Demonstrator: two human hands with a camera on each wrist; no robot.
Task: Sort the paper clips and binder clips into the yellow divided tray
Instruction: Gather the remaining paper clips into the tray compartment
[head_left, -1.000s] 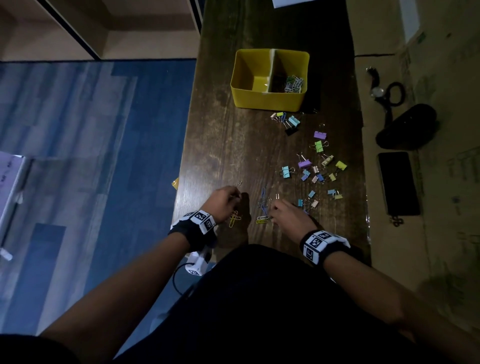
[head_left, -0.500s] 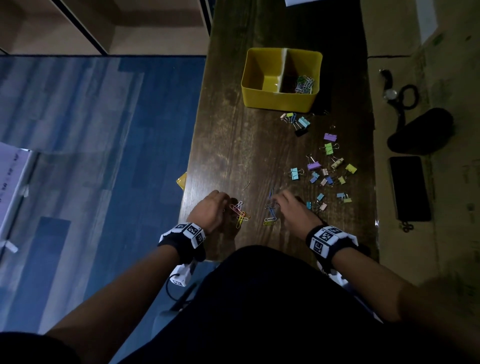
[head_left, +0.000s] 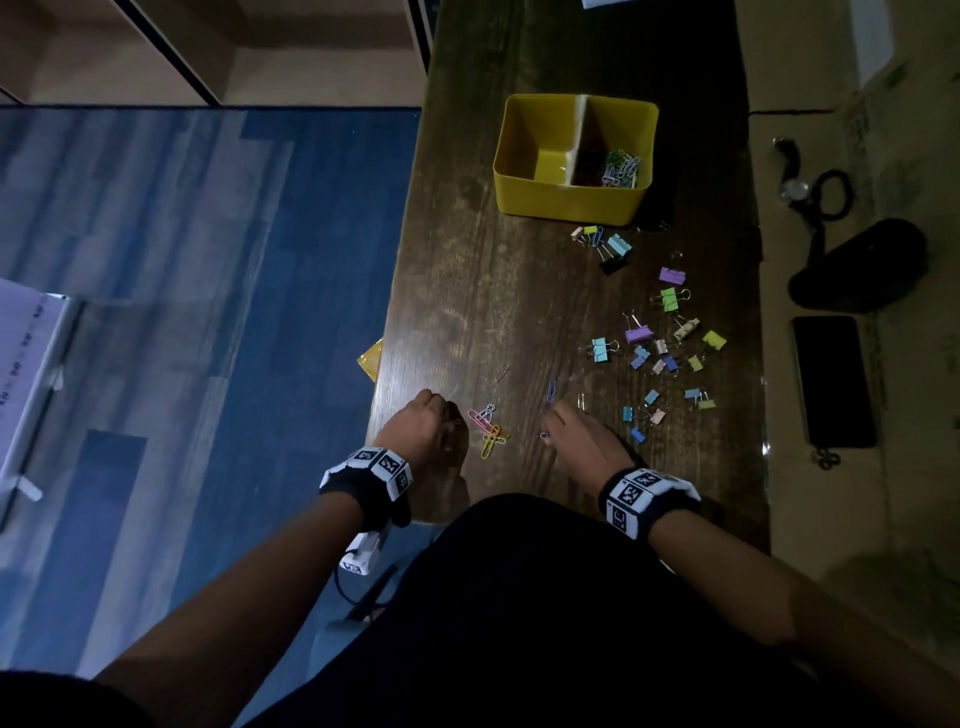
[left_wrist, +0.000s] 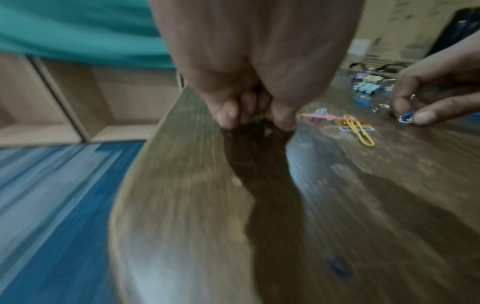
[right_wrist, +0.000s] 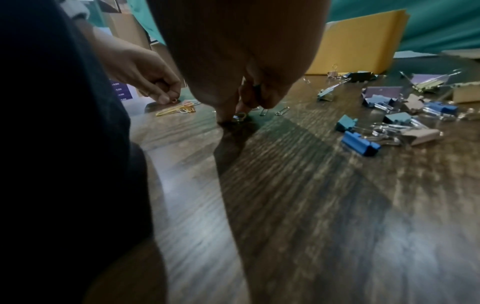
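The yellow divided tray (head_left: 571, 205) stands at the far end of the wooden table (head_left: 467, 291); its right compartment holds paper clips (head_left: 621, 166), while its left one looks bare. Loose paper clips (head_left: 488, 427) lie near the front edge between my hands. My left hand (head_left: 449, 423) (left_wrist: 255, 121) pinches a small paper clip (right_wrist: 173, 100) just left of that pile. My right hand (head_left: 545, 428) (right_wrist: 239, 115) pinches a blue paper clip (left_wrist: 406, 119) against the table. Coloured binder clips (head_left: 660, 353) (right_wrist: 361, 143) are scattered to the right.
A few more clips (head_left: 602, 244) lie just in front of the tray. Two single paper clips (head_left: 551, 389) lie ahead of my right hand. A black phone (head_left: 831, 379) and a dark pouch (head_left: 857, 265) lie on the surface right of the table. Blue floor lies to the left.
My right hand has gathered up the clip that lay by its fingertips. My left hand has drawn slightly left, uncovering the coloured paper clip pile.
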